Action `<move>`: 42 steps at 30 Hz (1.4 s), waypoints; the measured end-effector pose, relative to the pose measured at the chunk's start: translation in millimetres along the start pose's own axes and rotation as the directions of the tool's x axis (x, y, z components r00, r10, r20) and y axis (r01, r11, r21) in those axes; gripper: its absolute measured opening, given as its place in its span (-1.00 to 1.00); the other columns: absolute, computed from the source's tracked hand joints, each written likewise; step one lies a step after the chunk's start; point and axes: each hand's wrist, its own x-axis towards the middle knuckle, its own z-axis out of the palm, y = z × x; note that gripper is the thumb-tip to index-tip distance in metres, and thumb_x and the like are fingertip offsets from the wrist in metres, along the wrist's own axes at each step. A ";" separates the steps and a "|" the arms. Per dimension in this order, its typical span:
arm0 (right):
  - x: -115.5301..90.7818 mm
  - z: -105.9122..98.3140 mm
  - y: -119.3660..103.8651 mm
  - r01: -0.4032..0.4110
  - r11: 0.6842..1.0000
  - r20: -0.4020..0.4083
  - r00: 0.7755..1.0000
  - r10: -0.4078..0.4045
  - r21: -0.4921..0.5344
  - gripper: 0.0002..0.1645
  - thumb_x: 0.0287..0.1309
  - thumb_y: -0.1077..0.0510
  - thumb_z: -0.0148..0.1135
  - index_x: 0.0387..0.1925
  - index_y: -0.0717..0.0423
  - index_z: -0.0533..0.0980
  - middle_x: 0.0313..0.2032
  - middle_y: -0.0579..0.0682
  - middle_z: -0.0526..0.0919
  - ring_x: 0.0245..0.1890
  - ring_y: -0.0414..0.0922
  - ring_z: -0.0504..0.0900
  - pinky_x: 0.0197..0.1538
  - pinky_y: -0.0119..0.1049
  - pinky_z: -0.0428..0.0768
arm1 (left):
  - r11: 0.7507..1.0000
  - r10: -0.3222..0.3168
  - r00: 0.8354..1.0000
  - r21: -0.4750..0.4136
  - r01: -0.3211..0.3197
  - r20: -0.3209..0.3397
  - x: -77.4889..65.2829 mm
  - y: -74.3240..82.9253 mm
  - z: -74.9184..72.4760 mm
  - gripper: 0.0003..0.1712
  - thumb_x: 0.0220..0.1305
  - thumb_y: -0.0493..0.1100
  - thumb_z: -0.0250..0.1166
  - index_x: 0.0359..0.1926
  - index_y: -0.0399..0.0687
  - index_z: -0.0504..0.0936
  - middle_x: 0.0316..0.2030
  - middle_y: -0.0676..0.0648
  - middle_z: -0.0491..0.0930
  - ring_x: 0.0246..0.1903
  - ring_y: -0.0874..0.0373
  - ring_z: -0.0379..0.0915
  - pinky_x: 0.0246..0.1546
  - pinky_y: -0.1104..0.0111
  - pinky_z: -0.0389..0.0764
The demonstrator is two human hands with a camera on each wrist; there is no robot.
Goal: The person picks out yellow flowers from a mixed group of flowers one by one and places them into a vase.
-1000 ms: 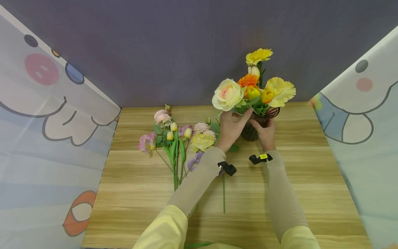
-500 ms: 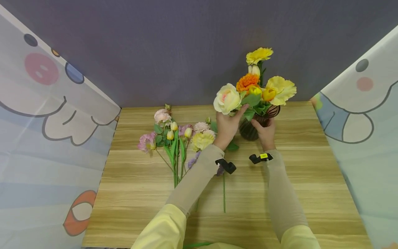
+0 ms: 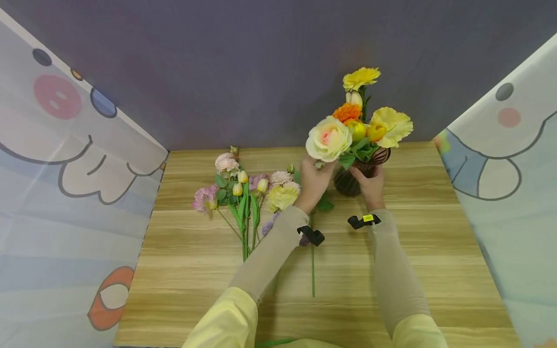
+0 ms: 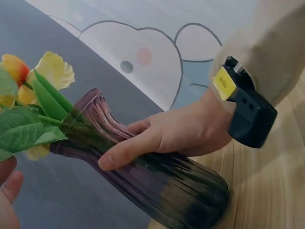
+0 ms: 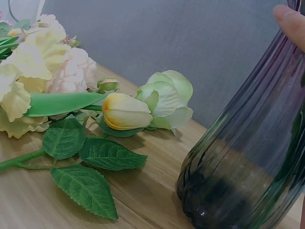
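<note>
My right hand (image 3: 371, 186) grips the neck of a ribbed purple glass vase (image 4: 157, 176), thumb across its front. Out of the vase rise a yellow carnation (image 3: 361, 77), an orange flower (image 3: 347, 112), yellow-orange tulips (image 3: 376, 132) and a broad pale-yellow bloom (image 3: 391, 126). A cream rose (image 3: 328, 138) with a pink centre leans out to the left. Beneath that bloom my left hand (image 3: 314, 182) holds the rose, its fingertips partly hidden behind the petals. In the left wrist view, fingers (image 4: 12, 187) of this hand show at the lower left edge, below a green leaf.
Left of the vase, loose flowers lie on the wooden table (image 3: 183, 285): a pink peony-like bloom (image 3: 227, 163), a purple bloom (image 3: 205, 199), white-yellow tulips (image 3: 237, 189) and a pale-yellow flower (image 3: 284, 197). A grey wall (image 3: 243, 77) stands behind; printed panels (image 3: 509, 159) flank both sides.
The left hand's thumb has come down off the leaves to below the rose. The rose has shifted right and turned its face more to the front. The right hand stays on the vase.
</note>
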 end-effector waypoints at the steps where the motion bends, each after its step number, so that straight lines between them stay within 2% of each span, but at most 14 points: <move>1: 0.0 0.2 -0.4 -0.004 1.000 0.002 1.000 0.004 0.004 -0.24 0.14 0.33 0.46 0.37 0.01 0.44 0.16 -0.15 0.59 0.18 -0.19 0.53 0.25 -0.41 0.48 | 1.000 -0.001 1.000 0.002 0.001 0.000 -2.3 -1.0 -2.5 -0.74 0.41 -0.29 0.35 0.05 -0.33 0.69 -0.06 -0.26 0.69 -0.09 -0.06 0.66 -0.05 0.45 0.65; 5: -0.3 0.8 -1.4 -0.013 1.000 0.004 1.000 0.013 0.005 -0.25 0.15 0.34 0.46 0.36 0.01 0.44 0.15 -0.17 0.59 0.19 -0.20 0.53 0.26 -0.41 0.48 | 1.000 -0.011 1.000 0.029 0.011 -0.007 -11.4 -4.1 -13.4 -0.77 0.46 -0.22 0.32 0.00 -0.30 0.69 -0.09 -0.23 0.66 -0.09 -0.05 0.63 -0.10 0.41 0.67; 10: -1.5 1.6 -1.0 -0.012 1.000 -0.011 1.000 0.011 -0.008 -0.27 0.17 0.30 0.46 0.36 -0.02 0.44 0.14 -0.16 0.58 0.18 -0.19 0.52 0.25 -0.41 0.46 | 0.995 -0.073 0.997 0.070 0.071 0.021 -29.1 -11.8 -27.5 -0.78 0.49 -0.17 0.29 -0.08 -0.27 0.73 -0.15 -0.19 0.69 -0.13 0.00 0.63 -0.16 0.40 0.67; 14: -2.5 1.6 -0.6 -0.009 1.000 -0.008 1.000 0.009 -0.006 -0.25 0.17 0.29 0.47 0.37 -0.02 0.42 0.17 -0.12 0.57 0.19 -0.15 0.50 0.25 -0.40 0.46 | 0.984 -0.145 0.988 0.108 0.139 0.048 -47.7 -20.4 -40.9 -0.75 0.51 -0.13 0.27 -0.06 -0.23 0.74 -0.15 -0.14 0.70 -0.13 0.04 0.62 -0.14 0.37 0.68; 19: -2.5 1.0 0.5 -0.022 1.000 -0.011 1.000 0.022 -0.020 -0.24 0.18 0.27 0.48 0.39 -0.02 0.41 0.19 -0.13 0.56 0.21 -0.17 0.49 0.28 -0.38 0.45 | 0.971 -0.204 0.977 0.142 0.193 0.062 -70.3 -32.5 -60.0 -0.73 0.50 -0.11 0.28 -0.03 -0.24 0.74 -0.14 -0.15 0.69 -0.16 0.02 0.63 -0.17 0.34 0.71; 27: -3.8 1.6 -1.2 -0.009 1.000 -0.012 1.000 0.008 -0.030 -0.27 0.19 0.26 0.46 0.37 -0.02 0.41 0.17 -0.13 0.56 0.19 -0.17 0.50 0.26 -0.38 0.46 | 0.932 -0.300 0.951 0.235 0.275 0.077 -97.4 -50.8 -88.4 -0.74 0.52 -0.08 0.27 -0.03 -0.17 0.74 -0.13 -0.09 0.72 -0.18 0.06 0.65 -0.16 0.31 0.71; 30: -4.0 1.5 -1.0 0.001 1.000 -0.012 1.000 -0.001 -0.015 -0.29 0.19 0.27 0.46 0.35 -0.01 0.43 0.14 -0.13 0.58 0.16 -0.17 0.52 0.23 -0.40 0.47 | 0.924 -0.307 0.946 0.271 0.270 0.105 -105.6 -54.6 -94.9 -0.75 0.51 -0.08 0.28 -0.05 -0.16 0.75 -0.16 -0.09 0.71 -0.20 0.07 0.65 -0.20 0.34 0.71; 36: -2.9 0.8 0.6 0.002 1.000 -0.007 1.000 -0.002 0.023 -0.29 0.18 0.31 0.46 0.34 0.00 0.45 0.08 -0.14 0.61 0.08 -0.19 0.57 0.14 -0.42 0.53 | 0.920 -0.258 0.952 0.341 0.191 0.163 -120.0 -59.6 -103.8 -0.80 0.49 -0.16 0.29 -0.08 -0.20 0.74 -0.22 -0.14 0.70 -0.29 0.04 0.65 -0.26 0.29 0.71; 42: -5.0 1.6 -6.0 0.019 0.998 0.019 1.000 -0.020 0.052 -0.29 0.19 0.36 0.42 0.36 0.03 0.45 0.09 -0.15 0.62 0.06 -0.20 0.59 0.14 -0.41 0.55 | 0.871 -0.301 0.939 0.449 0.199 0.168 -130.8 -66.9 -111.2 -0.84 0.44 -0.19 0.34 -0.08 -0.18 0.75 -0.19 -0.10 0.68 -0.24 0.07 0.63 -0.21 0.24 0.69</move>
